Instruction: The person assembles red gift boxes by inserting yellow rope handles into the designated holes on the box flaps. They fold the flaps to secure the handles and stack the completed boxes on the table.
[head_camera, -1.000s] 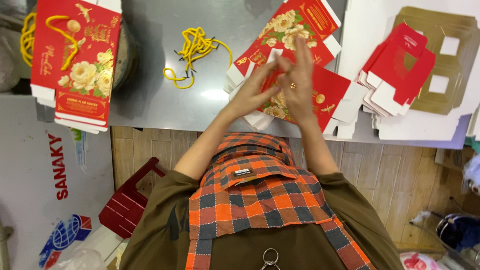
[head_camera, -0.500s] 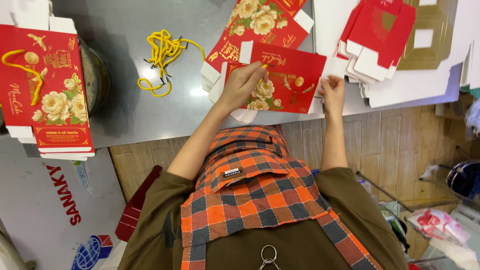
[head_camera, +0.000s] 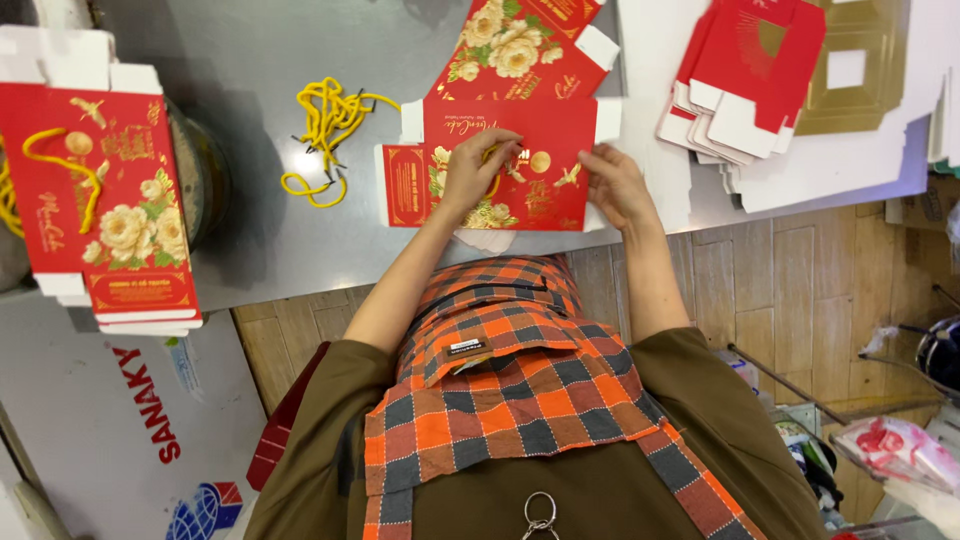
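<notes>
Left hand is pressed down on the flat red box blank, fingers curled over its middle w/ the tips pinching at the yellow cord bit showing there, so it's gripping, not lying slack. Right hand sits on the blank's right end, fingers bent & thumb tucked at the edge, holding that side flap. Can't tell if it's got a full pinch or is just pushing.

The blank lies close to the near edge of the grey table, right in front of the person, prob bc that's where both hands reach comfortably. It partly overlaps another printed blank angled toward the far edge.

Loose yellow cords sit just left of the blank, near enough to grab. Further left, a stack of finished red boxes hangs over the near left edge, one w/ a cord handle already on. Toward the far right corner there's a fanned pile of red and white blanks on white sheets, w/ a gold cut-out card beside it.
</notes>
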